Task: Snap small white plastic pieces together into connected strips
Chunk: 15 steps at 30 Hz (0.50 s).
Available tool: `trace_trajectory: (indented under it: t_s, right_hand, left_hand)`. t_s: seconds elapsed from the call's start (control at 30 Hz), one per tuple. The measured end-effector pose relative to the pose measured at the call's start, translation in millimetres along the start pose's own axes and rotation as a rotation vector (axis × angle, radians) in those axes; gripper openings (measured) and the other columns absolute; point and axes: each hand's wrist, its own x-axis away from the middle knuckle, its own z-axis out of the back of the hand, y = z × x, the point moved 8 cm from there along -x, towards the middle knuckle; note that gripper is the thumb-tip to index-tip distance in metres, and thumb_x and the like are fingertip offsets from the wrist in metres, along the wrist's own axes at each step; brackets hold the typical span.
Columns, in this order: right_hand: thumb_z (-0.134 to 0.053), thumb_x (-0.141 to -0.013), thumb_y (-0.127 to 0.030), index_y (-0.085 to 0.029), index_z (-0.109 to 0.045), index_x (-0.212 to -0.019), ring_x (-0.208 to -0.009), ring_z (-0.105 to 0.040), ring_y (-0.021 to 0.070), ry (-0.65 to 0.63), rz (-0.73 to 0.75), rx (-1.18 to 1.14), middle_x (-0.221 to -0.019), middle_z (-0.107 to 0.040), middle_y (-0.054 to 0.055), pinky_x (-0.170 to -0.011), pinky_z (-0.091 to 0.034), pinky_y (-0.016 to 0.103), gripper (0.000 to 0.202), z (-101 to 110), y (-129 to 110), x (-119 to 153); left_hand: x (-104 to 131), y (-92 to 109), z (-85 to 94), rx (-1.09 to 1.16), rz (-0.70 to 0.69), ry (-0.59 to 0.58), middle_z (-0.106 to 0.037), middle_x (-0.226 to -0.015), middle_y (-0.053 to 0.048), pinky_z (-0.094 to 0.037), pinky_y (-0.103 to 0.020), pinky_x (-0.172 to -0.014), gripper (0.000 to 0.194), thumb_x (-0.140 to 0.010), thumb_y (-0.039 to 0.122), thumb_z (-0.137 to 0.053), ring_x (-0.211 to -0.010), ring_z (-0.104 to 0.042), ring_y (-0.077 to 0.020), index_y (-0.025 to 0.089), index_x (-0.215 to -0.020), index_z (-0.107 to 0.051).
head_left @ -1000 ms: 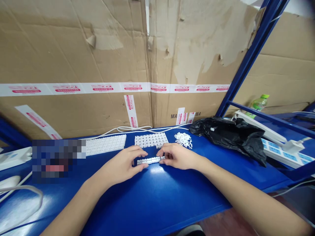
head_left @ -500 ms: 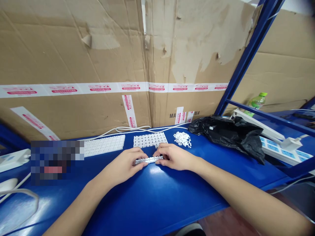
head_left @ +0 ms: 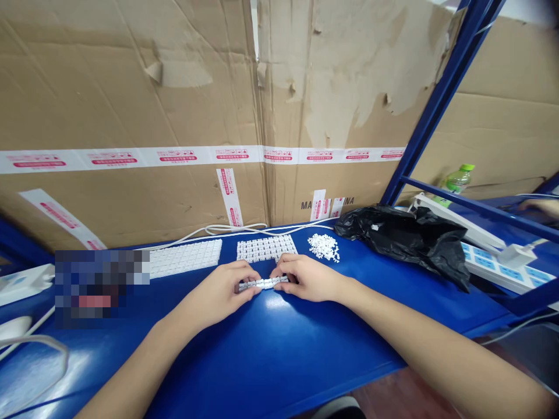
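Observation:
My left hand (head_left: 227, 289) is closed on the left end of a narrow white strip of small joined plastic pieces (head_left: 267, 283). The strip's other end is pinched by my right hand (head_left: 308, 278), so it spans the gap between my fingers, low over the blue table (head_left: 279, 343). Just beyond my hands lies a sheet of white plastic pieces in rows (head_left: 264, 248). Right of that sheet is a heap of small loose white pieces (head_left: 323, 247). My fingers cover both ends of the strip.
A second white sheet of rows (head_left: 186, 257) lies to the left, partly behind a blurred patch. White cables (head_left: 213, 228) run along the cardboard wall (head_left: 174, 116). At right are a black plastic bag (head_left: 406, 235), a power strip (head_left: 510, 270) and a bottle (head_left: 456, 183). Another person's hand (head_left: 541, 205) shows far right.
Both my hands keep their grip; the strip now looks slightly bent at its middle and a little tilted. Another person's hand has come into view at the far right.

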Motion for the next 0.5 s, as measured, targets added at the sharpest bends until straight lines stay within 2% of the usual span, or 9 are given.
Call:
trace_trajectory:
  t_s: [0.1,0.2,0.27,0.33,0.5]
  right_hand:
    - [-0.079,-0.1,-0.024,-0.017,-0.079,-0.12,-0.098,-0.07,0.0228,0.015,0.002,0.013,-0.106,-0.072,0.008,-0.092,-0.056,0.035,0.021,1,1,1]
    - [-0.078,-0.101,-0.029,-0.016,-0.076,-0.125,-0.093,-0.073,0.0217,0.096,-0.018,-0.016,-0.111,-0.075,0.01,-0.089,-0.06,0.035,0.028,11,6,3]
    - [-0.068,-0.105,-0.023,-0.017,-0.075,-0.126,-0.096,-0.076,0.0218,0.178,-0.035,-0.013,-0.114,-0.078,0.01,-0.091,-0.061,0.036,0.023,21,11,5]
    - [-0.056,-0.106,-0.012,-0.018,-0.074,-0.128,-0.108,-0.078,0.0236,0.24,-0.051,0.026,-0.121,-0.081,0.011,-0.099,-0.061,0.039,0.029,29,17,7]
    - [-0.049,-0.102,-0.004,-0.02,-0.072,-0.138,-0.127,-0.076,0.0246,0.196,-0.06,0.043,-0.137,-0.079,0.009,-0.112,-0.06,0.043,0.045,26,25,7]
  left_hand:
    - [1,-1,0.7,-0.009,0.007,0.005,-0.077,-0.108,-0.005,-0.056,-0.035,-0.082,0.022,-0.106,0.04,-0.063,-0.094,-0.073,-0.0243,0.027,-0.111,-0.08]
    - [1,-2,4.7,-0.032,0.011,0.036,-0.077,-0.107,-0.006,-0.057,-0.035,-0.083,0.025,-0.104,0.045,-0.067,-0.094,-0.074,-0.025,0.026,-0.111,-0.081]
    - [1,-3,8.3,-0.051,0.023,0.061,-0.077,-0.108,-0.006,-0.057,-0.036,-0.083,0.03,-0.104,0.051,-0.067,-0.095,-0.074,-0.0256,0.026,-0.112,-0.082]
    - [1,-4,13.3,-0.075,0.042,0.104,-0.077,-0.108,-0.006,-0.058,-0.037,-0.086,0.036,-0.107,0.055,-0.061,-0.096,-0.075,-0.0259,0.026,-0.114,-0.082]
    - [2,-3,22.8,-0.132,0.037,0.219,-0.078,-0.108,-0.007,-0.057,-0.042,-0.094,0.039,-0.112,0.05,-0.051,-0.101,-0.074,-0.0273,0.023,-0.119,-0.078]
